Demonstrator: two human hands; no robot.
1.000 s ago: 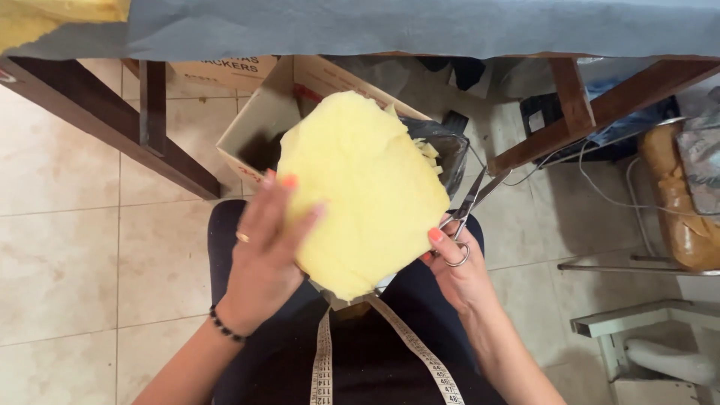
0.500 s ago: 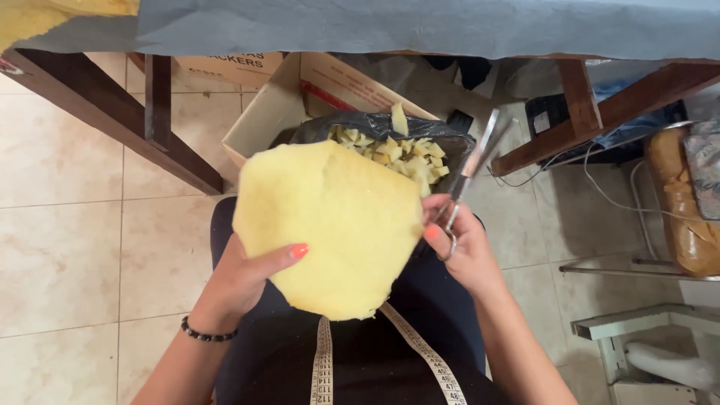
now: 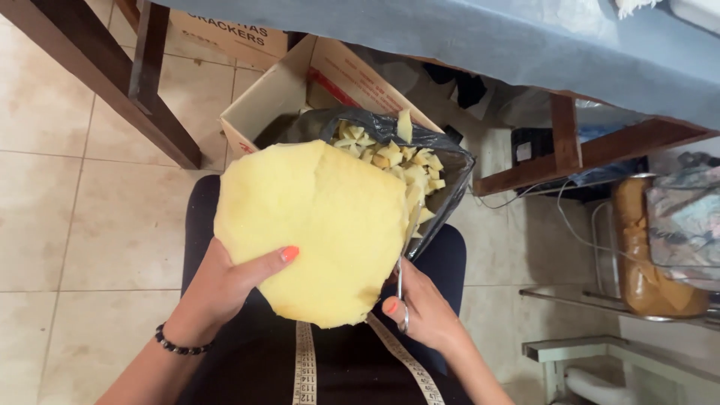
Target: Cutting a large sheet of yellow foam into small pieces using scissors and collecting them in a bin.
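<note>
Head view: the left hand (image 3: 225,289) is gripping a thick yellow foam sheet (image 3: 319,229) over the lap; the right hand (image 3: 420,311) is grasping metal scissors (image 3: 405,259), cutting its right edge; the next snip likely needs realigning above the black scrap-filled bag (image 3: 442,161).

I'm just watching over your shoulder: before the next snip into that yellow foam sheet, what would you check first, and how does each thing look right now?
1. Left hand grips the yellow foam sheet at its lower left edge, thumb on top: ok.
2. Right hand has fingers through the scissors handles: ok.
3. Scissors sit at the sheet's right edge: ok. Whether the blades are open: cannot tell, the foam hides them.
4. Black bag of cut foam pieces lies open behind the sheet to catch offcuts: ok.
5. Left fingers clear of the blades, on the far side of the sheet: ok.
6. Measuring tape hangs below the sheet, away from the scissors: ok.
</note>
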